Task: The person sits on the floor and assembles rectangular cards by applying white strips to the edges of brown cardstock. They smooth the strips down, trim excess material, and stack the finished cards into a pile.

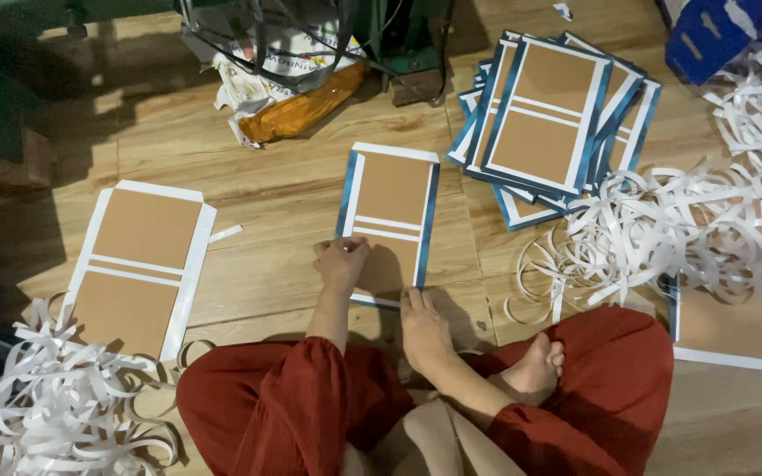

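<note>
I see both hands pressed flat on one brown card with blue and white edges (390, 216), lying on the wooden floor (284, 194) — left hand (342, 261) on its left edge, right hand (422, 328) at its near corner, neither gripping. A stack of similar cards (549, 115) lies beyond.

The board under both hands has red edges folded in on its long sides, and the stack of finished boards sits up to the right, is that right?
Not quite: the head view shows the edges of the board are blue, not red. Red is only the person's clothing. The rest holds: the left hand and right hand both rest on its near end, and the stack of finished boards lies up to the right.
</note>
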